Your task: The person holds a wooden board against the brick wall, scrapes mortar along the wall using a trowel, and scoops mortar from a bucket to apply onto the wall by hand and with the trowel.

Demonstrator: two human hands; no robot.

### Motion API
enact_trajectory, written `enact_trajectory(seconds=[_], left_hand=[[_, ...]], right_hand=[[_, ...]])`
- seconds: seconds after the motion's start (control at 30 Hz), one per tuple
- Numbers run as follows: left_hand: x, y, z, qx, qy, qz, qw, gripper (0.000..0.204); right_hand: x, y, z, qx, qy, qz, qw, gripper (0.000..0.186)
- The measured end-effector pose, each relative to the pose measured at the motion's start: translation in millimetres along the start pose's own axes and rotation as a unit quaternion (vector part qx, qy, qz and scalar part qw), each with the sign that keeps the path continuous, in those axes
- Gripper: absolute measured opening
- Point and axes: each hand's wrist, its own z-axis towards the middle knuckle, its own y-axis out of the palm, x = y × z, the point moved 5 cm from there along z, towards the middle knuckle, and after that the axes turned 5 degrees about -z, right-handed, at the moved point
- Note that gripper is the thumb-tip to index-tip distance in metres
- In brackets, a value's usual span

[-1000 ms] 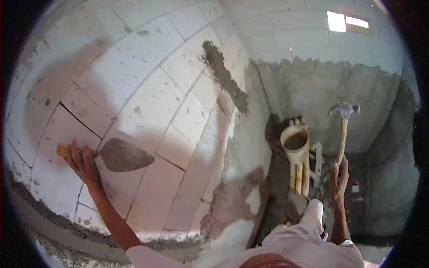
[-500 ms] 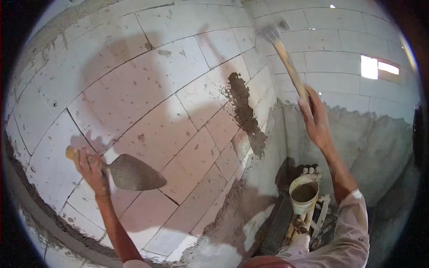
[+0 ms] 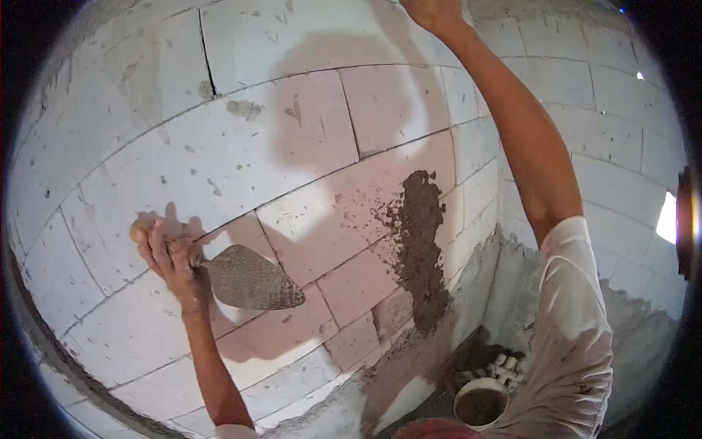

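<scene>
My left hand (image 3: 172, 260) is wrapped round the handle of a pointing trowel (image 3: 252, 279), held in front of the block wall (image 3: 168, 168). Its grey, mortar-smeared blade points right. My right hand (image 3: 433, 13) is raised high and cut off by the top edge; its visible part looks closed, and whatever is in it lies out of view. On the wall, between the two arms, a rough dark strip of wet mortar (image 3: 423, 249) runs downward, with splatter at its left side.
Low on the right, a bucket of mortar (image 3: 479, 404) stands beside my sleeve, with several pale rounded things (image 3: 506, 368) behind it. The walls meet in a corner (image 3: 497, 190) to the right. Grey render (image 3: 512, 274) covers the lower wall there.
My right hand has swung up and left, taking the wooden-handled, hammer-like tool out of view. The left hand with the trowel has shifted slightly right. The view has turned, so the bucket appears lower.
</scene>
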Motion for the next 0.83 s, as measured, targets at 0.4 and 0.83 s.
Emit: enact_trajectory(seconds=[0.4,0.83], left_hand=[[0.6,6.4,-10.5,-0.038,-0.05,0.035,0.997,0.032],[-8.6,1.4,-15.7,-0.044,-0.021,0.075,0.996,0.016]], right_hand=[[-14.0,69.6,38.9,-0.156,0.03,-0.107,0.982,0.023],[44.6,110.6,21.6,-0.233,-0.052,-0.009,0.971,0.044]])
